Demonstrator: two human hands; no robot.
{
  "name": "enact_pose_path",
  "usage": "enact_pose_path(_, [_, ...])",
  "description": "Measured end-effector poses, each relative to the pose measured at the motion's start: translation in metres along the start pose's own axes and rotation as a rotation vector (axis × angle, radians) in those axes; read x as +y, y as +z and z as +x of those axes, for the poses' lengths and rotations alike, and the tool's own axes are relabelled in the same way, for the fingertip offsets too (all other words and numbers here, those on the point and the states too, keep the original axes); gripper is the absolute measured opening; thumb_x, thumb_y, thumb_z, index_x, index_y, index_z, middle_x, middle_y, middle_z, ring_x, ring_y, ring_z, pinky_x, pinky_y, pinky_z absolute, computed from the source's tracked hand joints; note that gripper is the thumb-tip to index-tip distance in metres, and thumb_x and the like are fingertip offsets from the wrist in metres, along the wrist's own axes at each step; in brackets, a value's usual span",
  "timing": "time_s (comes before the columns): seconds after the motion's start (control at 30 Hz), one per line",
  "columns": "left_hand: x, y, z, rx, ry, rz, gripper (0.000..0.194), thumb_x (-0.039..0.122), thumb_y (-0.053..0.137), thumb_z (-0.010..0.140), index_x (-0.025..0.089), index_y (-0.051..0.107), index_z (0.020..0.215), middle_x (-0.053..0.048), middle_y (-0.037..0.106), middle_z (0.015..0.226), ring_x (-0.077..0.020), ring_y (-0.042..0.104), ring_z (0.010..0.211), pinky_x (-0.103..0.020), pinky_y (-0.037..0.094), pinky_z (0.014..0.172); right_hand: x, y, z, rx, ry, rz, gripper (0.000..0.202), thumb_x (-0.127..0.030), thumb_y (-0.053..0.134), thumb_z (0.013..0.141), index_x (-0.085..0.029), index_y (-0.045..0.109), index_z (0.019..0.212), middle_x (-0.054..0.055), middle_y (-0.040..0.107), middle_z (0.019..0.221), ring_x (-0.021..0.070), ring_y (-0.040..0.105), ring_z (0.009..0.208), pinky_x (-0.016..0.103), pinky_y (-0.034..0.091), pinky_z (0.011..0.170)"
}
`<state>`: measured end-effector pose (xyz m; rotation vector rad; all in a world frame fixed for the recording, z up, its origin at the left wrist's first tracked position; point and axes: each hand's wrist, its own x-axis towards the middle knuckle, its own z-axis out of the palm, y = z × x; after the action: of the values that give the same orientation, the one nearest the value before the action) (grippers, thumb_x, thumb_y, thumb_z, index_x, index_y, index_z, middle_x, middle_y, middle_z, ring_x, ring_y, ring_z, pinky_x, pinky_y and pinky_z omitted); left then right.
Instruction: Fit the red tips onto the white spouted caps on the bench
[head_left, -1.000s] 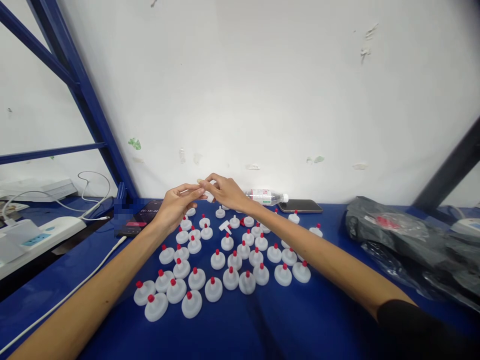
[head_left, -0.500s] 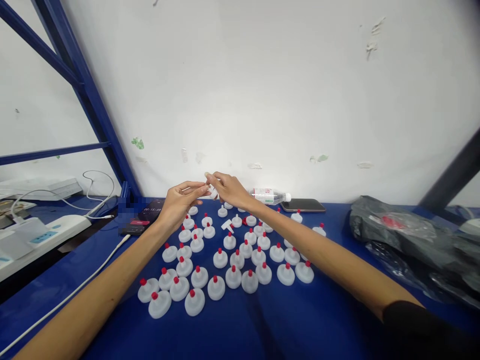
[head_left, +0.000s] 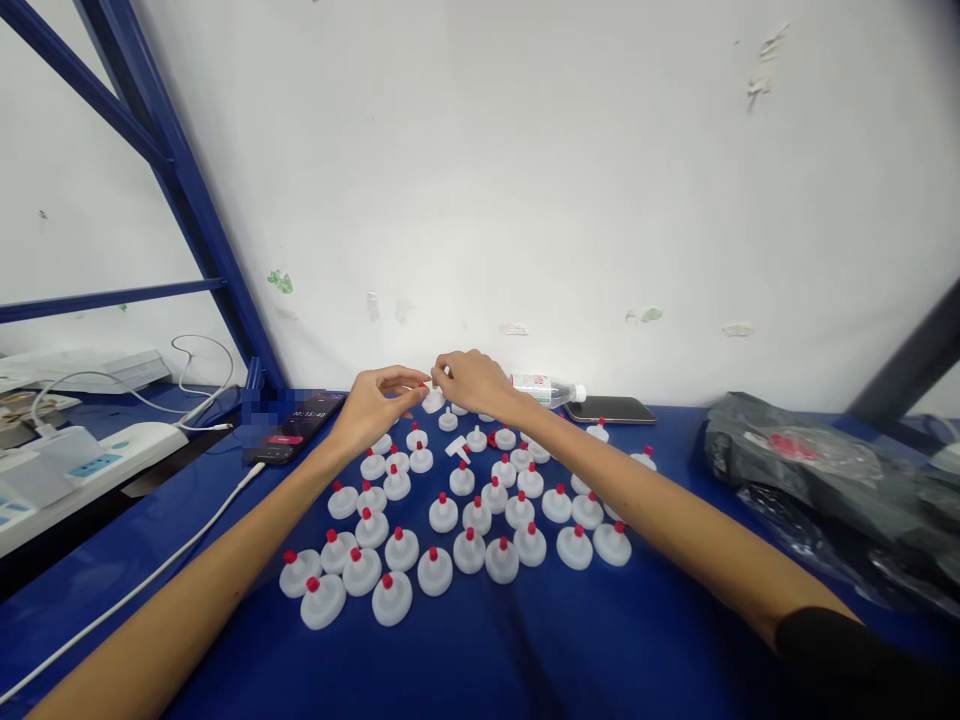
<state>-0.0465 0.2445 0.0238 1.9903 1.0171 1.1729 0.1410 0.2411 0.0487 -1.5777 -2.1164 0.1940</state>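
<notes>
At the back of the blue table, my left hand (head_left: 382, 405) pinches a white domed plastic cap (head_left: 433, 401) near its red tip. From the other side my right hand (head_left: 474, 383) reaches the same cap, its fingers curled and closed at the top; its thumb is partly hidden. Many more white domed caps (head_left: 391, 600) with red tips stand on the table in front of both hands. A few, such as a bare-tipped cap (head_left: 448, 420), show no red. Among them lies a small white T-shaped piece (head_left: 457, 447), beside some red bits (head_left: 492, 440).
Behind my right wrist a clear bottle (head_left: 551, 390) lies on its side, next to a dark phone (head_left: 611, 410). On the left are a phone with a timer (head_left: 300, 425), its white cable (head_left: 187, 545) and a power strip (head_left: 90, 470). Dark plastic bags (head_left: 810, 480) sit at right.
My hands have shifted slightly right, and the right hand has turned more palm-down. The cap between them sits lower and more upright, with its red tip now showing.
</notes>
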Motion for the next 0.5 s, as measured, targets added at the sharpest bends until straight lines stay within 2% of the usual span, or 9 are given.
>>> enact_pose_path(0.17, [-0.011, -0.003, 0.004, -0.004, 0.054, 0.260, 0.026, 0.042, 0.073, 0.083, 0.020, 0.081, 0.096, -0.005, 0.079, 0.092, -0.0230, 0.069, 0.084, -0.035, 0.054, 0.077, -0.004, -0.002, -0.006, -0.129, 0.037, -0.143, 0.033, -0.039, 0.064, 0.101, -0.018, 0.065, 0.126, 0.010, 0.066, 0.128, 0.0230, 0.067, 0.108, 0.045, 0.058, 0.093])
enact_pose_path(0.3, [-0.014, -0.009, 0.006, -0.022, 0.051, 0.424, 0.022, 0.036, 0.071, 0.091, 0.017, 0.077, 0.101, -0.003, 0.077, 0.089, -0.0196, 0.070, 0.082, -0.037, 0.056, 0.081, -0.013, -0.011, -0.013, -0.229, 0.054, -0.203, 0.034, -0.039, 0.064, 0.101, -0.018, 0.064, 0.127, 0.010, 0.065, 0.130, 0.0243, 0.066, 0.112, 0.047, 0.057, 0.095])
enact_pose_path(0.5, [-0.022, -0.015, 0.008, -0.111, 0.041, 0.688, 0.021, 0.037, 0.068, 0.098, 0.017, 0.072, 0.100, -0.003, 0.074, 0.096, -0.0190, 0.070, 0.091, -0.042, 0.057, 0.090, -0.035, -0.035, -0.026, -0.582, -0.013, -0.191, 0.028, -0.038, 0.065, 0.101, -0.016, 0.068, 0.118, 0.007, 0.071, 0.115, 0.0192, 0.070, 0.096, 0.040, 0.060, 0.085])
